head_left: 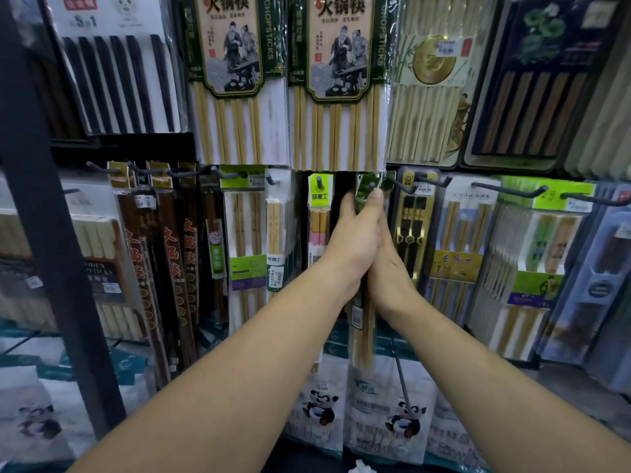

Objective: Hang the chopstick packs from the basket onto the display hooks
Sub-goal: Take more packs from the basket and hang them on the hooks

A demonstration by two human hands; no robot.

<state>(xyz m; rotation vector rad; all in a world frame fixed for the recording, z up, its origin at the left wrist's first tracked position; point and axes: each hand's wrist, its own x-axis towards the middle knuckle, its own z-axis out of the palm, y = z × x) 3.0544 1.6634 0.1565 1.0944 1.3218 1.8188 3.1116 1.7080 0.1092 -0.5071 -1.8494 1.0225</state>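
L hand (351, 233) & R hand (387, 257) grip chopstick pack (364, 322) pressed btw them (green header uppermost).

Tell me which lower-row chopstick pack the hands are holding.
The green-topped pack, gripped by the left hand and right hand, between the pink-banded pack and the black-chopstick pack.

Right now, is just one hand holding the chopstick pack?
No, the left hand and the right hand both hold the chopstick pack, closed together around it near its green top.

Dark metal upright (44, 233) at left; white panda-printed bags (375, 431) along the bottom row.
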